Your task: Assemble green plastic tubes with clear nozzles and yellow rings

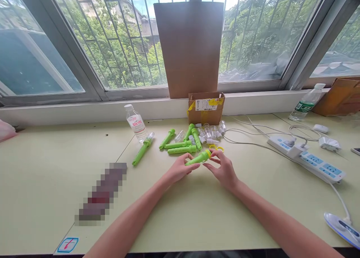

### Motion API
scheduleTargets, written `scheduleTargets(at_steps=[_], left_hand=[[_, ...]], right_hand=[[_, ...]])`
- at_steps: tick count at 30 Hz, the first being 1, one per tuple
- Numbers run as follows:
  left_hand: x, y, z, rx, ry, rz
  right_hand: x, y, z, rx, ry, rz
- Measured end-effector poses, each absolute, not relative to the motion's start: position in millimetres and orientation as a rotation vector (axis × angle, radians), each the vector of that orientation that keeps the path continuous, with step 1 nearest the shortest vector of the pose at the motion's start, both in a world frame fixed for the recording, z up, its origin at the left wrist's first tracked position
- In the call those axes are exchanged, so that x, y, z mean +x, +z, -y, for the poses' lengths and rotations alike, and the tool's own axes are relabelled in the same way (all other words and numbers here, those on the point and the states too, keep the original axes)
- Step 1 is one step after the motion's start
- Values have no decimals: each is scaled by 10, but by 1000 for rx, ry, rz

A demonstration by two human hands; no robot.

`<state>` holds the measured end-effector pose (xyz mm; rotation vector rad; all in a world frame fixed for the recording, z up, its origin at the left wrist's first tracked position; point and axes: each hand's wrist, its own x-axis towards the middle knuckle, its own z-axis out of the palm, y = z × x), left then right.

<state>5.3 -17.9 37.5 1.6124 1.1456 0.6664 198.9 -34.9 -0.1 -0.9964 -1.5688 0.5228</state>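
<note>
My left hand [182,167] is closed round the lower end of a green plastic tube [198,158], held slightly tilted above the table. Around the tube's threaded right end sits a yellow ring [208,153]. My right hand [223,168] pinches at that ring with thumb and fingers. Just beyond the hands lie two loose yellow rings [219,149]. Several more green tubes [182,149] are scattered behind them, among clear bottle-like pieces with white ends [208,132]. To the left, one green tube [143,151] has a clear piece on its end.
A small cardboard box [206,117] stands at the back. Water bottles stand at left [136,123] and far right [307,102]. A power strip [306,158] with trailing cables lies on the right, near a white device [341,228]. A blurred dark object [101,194] lies at left.
</note>
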Motion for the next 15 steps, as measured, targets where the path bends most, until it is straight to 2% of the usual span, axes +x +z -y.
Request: scheduleTargets(at_steps=[15], left_hand=[[78,312,170,1628,645,-1064]], right_hand=[[2022,-56,328,-1044,481,1570]])
